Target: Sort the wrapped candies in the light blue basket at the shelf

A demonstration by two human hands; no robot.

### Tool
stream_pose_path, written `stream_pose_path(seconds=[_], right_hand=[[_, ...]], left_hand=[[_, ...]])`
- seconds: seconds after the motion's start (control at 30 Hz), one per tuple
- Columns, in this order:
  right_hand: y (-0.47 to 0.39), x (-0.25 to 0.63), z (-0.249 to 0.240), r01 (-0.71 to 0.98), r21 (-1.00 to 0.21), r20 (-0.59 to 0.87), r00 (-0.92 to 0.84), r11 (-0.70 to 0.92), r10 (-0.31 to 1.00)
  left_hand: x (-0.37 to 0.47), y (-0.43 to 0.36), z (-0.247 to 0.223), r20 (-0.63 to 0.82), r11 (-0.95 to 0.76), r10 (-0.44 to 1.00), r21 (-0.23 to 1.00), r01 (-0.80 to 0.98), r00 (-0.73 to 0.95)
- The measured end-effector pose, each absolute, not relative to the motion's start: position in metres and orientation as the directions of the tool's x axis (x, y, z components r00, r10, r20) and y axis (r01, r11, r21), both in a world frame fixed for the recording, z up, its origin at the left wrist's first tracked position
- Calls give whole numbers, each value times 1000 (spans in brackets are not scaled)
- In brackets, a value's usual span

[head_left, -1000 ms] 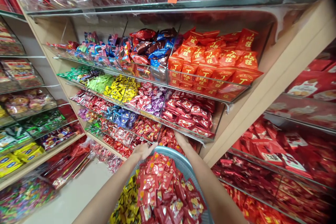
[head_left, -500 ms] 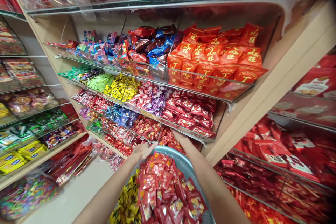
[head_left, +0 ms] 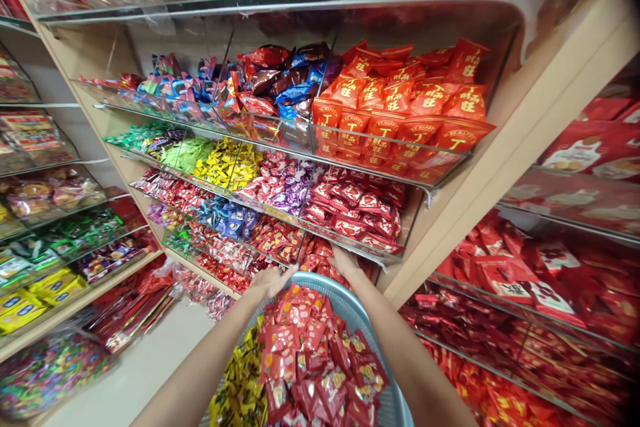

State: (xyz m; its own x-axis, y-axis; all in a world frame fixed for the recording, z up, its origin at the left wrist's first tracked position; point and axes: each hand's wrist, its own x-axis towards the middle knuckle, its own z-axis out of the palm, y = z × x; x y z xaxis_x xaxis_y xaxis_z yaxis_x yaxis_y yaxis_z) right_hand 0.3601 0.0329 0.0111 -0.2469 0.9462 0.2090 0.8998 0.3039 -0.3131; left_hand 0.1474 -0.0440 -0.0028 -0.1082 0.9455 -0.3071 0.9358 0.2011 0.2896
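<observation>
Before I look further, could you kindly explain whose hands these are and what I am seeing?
There is no machine here: these are a person's bare left hand and right hand, seen by one camera worn on the head, looking forward and down. A curved blue-grey plastic basket holds shiny red packets and yellow-wrapped sweets. The left hand is at its far rim; the right hand reaches beyond it to further red packets low in a pale wooden shelf unit; whether it grips any is hidden. Higher up sit glossy orange-red bags.
</observation>
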Motion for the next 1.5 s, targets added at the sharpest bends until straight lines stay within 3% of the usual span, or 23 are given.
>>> stream_pose_path(seconds=[0.2,0.4,0.63,0.73,0.97,1.17,1.37,1.5], right_hand=[[-12,368,31,889,-271,205,-321,369,925],[-88,361,36,732,-290,267,-556,616,787],[-138,326,12,661,-140,201,-710,737,675],[-139,320,8,677,-79,186,-711,732,678],[-134,306,6,693,-68,204,-695,718,690],[-121,280,7,661,-46,223,-724,749,653],[-117,298,12,661,-179,260,-682,728,683],[-113,338,15,728,-249,325,-559,639,763]], left_hand=[[148,-44,0,-315,207,943,305,930,-107],[148,-41,-4,-307,210,945,303,929,-113],[147,-43,-6,-294,192,950,284,939,-106],[146,-43,-7,-289,182,953,292,939,-95],[146,-42,-8,-269,156,960,304,940,-73],[141,-38,-5,-363,155,931,349,924,-19],[138,-35,-7,-379,155,925,347,925,-13],[142,-38,-3,-376,182,926,357,916,-38]])
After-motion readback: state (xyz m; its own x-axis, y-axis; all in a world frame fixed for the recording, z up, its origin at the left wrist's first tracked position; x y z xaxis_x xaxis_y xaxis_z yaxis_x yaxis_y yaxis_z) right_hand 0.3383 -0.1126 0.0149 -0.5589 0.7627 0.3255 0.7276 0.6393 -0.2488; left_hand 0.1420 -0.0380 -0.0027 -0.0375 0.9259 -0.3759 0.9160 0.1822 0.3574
